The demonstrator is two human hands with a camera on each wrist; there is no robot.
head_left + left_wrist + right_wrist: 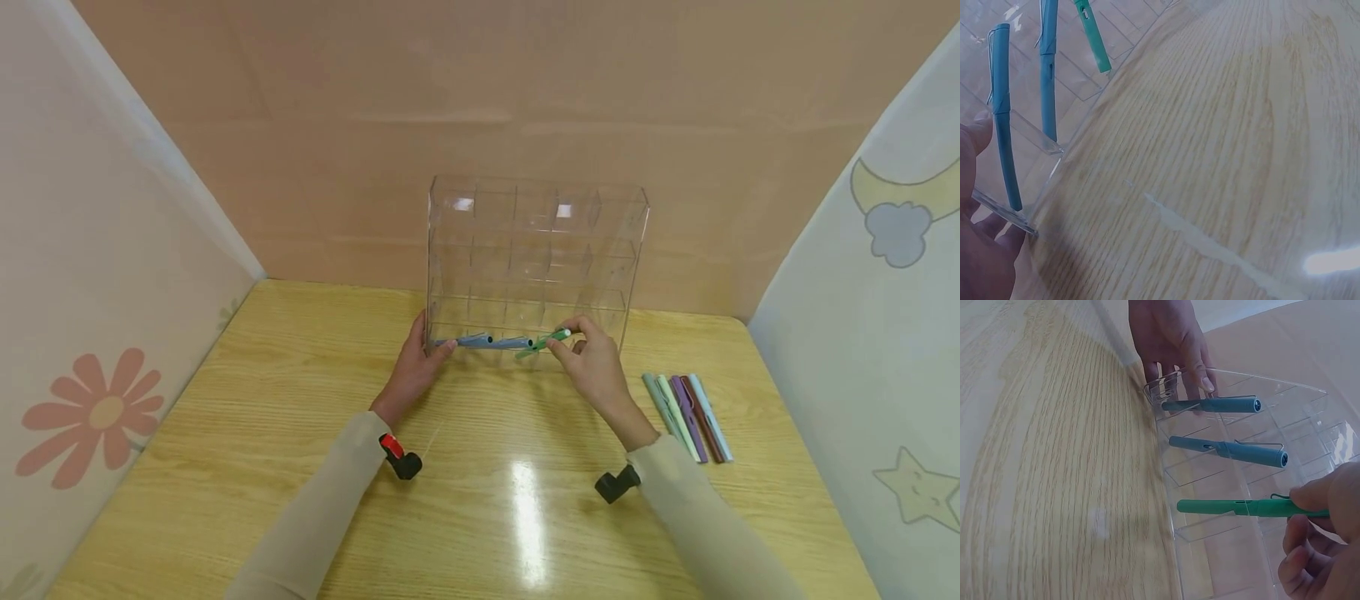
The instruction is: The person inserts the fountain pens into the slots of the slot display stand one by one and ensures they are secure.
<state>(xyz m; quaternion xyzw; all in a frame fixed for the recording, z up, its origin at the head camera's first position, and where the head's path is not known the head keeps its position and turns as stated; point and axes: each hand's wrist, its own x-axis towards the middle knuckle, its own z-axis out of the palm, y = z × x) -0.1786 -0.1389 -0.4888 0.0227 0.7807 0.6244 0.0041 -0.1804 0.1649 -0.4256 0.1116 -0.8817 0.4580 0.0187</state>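
A clear plastic rack (640, 250) with rows of compartments stands upright at the back of the table. My left hand (408, 371) grips its lower left corner, thumb in front and fingers behind. Two blue pens (1001, 112) (1244, 452) lean in neighbouring bottom compartments, caps up, the left one beside my thumb. With my right hand (597, 375) I pinch a green pen (1210, 507) by its clipped cap end. Its lower end points down into the bottom row, just right of the blue pens.
To the right on the wooden table (285, 417) lies a row of several pens, among them a purple pen (688, 408), a brown pen (705, 421) and a light blue pen (712, 417). Printed side panels (840, 333) and an orange-brown backdrop (337, 167) enclose the table.
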